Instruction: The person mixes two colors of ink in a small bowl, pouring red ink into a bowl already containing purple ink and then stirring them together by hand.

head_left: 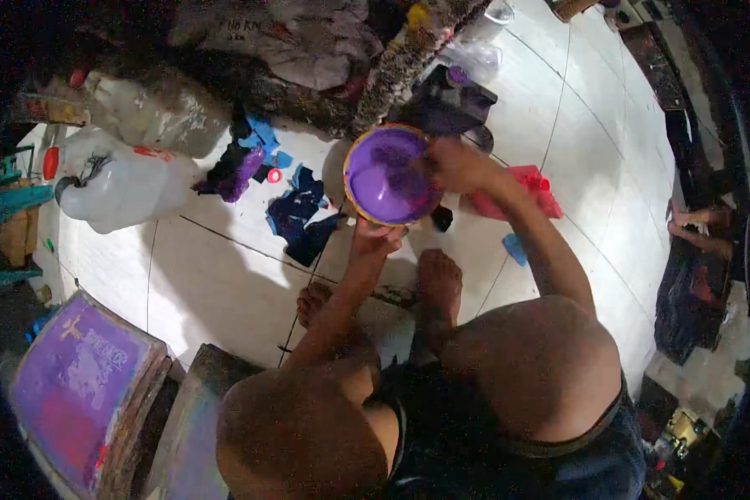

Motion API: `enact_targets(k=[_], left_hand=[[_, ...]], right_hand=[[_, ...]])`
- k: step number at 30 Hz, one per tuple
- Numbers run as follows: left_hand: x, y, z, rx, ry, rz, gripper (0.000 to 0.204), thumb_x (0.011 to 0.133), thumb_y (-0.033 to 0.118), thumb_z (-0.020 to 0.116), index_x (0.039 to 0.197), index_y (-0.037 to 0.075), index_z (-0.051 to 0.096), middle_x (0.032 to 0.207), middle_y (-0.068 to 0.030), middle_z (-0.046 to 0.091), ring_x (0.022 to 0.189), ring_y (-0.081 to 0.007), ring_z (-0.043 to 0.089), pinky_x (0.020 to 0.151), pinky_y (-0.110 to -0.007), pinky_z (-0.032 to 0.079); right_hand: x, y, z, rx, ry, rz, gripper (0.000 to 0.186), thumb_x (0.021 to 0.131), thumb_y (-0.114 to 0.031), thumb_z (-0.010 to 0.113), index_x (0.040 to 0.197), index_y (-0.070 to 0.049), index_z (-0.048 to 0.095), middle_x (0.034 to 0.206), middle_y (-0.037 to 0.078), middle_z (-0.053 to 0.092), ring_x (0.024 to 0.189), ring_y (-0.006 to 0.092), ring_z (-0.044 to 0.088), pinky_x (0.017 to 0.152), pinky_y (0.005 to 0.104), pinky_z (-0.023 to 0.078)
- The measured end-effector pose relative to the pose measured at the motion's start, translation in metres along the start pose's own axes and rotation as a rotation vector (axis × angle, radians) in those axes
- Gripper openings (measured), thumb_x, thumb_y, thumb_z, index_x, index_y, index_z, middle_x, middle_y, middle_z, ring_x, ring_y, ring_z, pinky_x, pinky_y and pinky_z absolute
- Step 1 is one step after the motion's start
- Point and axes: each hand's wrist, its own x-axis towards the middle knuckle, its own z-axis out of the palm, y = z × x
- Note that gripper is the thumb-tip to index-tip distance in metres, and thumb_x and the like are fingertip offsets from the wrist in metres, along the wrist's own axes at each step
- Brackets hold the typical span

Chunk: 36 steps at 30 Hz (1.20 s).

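Observation:
A round bowl [349, 179] with a yellowish rim holds glossy purple liquid that looks like paint. My left hand [379, 237] grips it from the near side, with fingers under its lower edge. At the right rim is my right hand [460, 167], slightly blurred, its fingers curled together. A dark, smeared shape shows inside the bowl beside those fingers; I cannot tell whether it is a held tool or a shadow. Just right of the right wrist, a bright pink-red container [535, 190] lies on the floor, partly covered by the forearm.
Dark blue cloth scraps [296, 208] and a purple-stained rag [240, 173] lie left of the bowl. A large translucent jug [142, 187] rests farther left. Purple-printed screen frames [79, 375] stand at lower left. My bare feet [439, 283] are on the white tiled floor [225, 258].

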Motion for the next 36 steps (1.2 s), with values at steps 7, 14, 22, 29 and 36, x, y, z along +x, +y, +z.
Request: enact_targets(k=[7,14,22,29,36], left_hand=[[0.006,0.000,0.001,0.079,-0.083,0.167,0.095,0.082,0.002,0.075,0.156,0.012,0.017,0.140,-0.0162,0.052,0.125,-0.0291,0.058,0.105,-0.043,0.050],[-0.001,-0.017,-0.011,-0.009,-0.055,-0.070,0.096,0.079,-0.003,0.073,0.156,0.013,0.018,0.144,-0.0200,0.052,0.131,-0.0366,0.055,0.110,-0.048,0.046],[0.004,-0.008,-0.001,-0.175,-0.178,-0.260,0.054,0.087,0.012,0.068,0.137,0.001,0.052,0.135,-0.0177,0.061,0.129,-0.0326,0.057,0.105,-0.046,0.047],[0.020,-0.070,-0.054,-0.251,-0.148,-0.102,0.036,0.085,0.007,0.066,0.121,0.001,0.064,0.126,-0.0147,0.066,0.124,-0.0264,0.059,0.105,-0.042,0.045],[0.003,-0.010,-0.016,-0.194,-0.227,-0.139,0.041,0.086,0.009,0.064,0.127,0.001,0.060,0.135,-0.0158,0.060,0.130,-0.0285,0.054,0.109,-0.045,0.042]], right_hand=[[-0.015,-0.004,0.013,-0.005,0.085,0.061,0.025,0.084,-0.018,0.067,0.089,0.006,0.071,0.090,0.026,0.071,0.086,0.0387,0.072,0.075,0.0491,0.057],[-0.031,-0.011,0.031,-0.406,0.031,-0.146,0.017,0.081,-0.013,0.065,0.088,0.002,0.070,0.079,0.024,0.070,0.077,0.0393,0.072,0.070,0.0495,0.059],[-0.053,-0.032,-0.013,-0.695,0.176,-0.031,0.012,0.080,-0.015,0.069,0.085,-0.005,0.072,0.079,0.018,0.072,0.073,0.0338,0.074,0.064,0.0490,0.060],[-0.074,-0.012,0.070,-0.256,0.277,-0.087,0.015,0.082,-0.008,0.061,0.090,0.003,0.068,0.077,0.025,0.068,0.075,0.0440,0.070,0.065,0.0495,0.058],[-0.040,0.002,0.043,-0.476,0.011,-0.046,0.019,0.082,-0.014,0.060,0.083,0.002,0.070,0.087,0.026,0.070,0.082,0.0410,0.070,0.073,0.0510,0.057]])
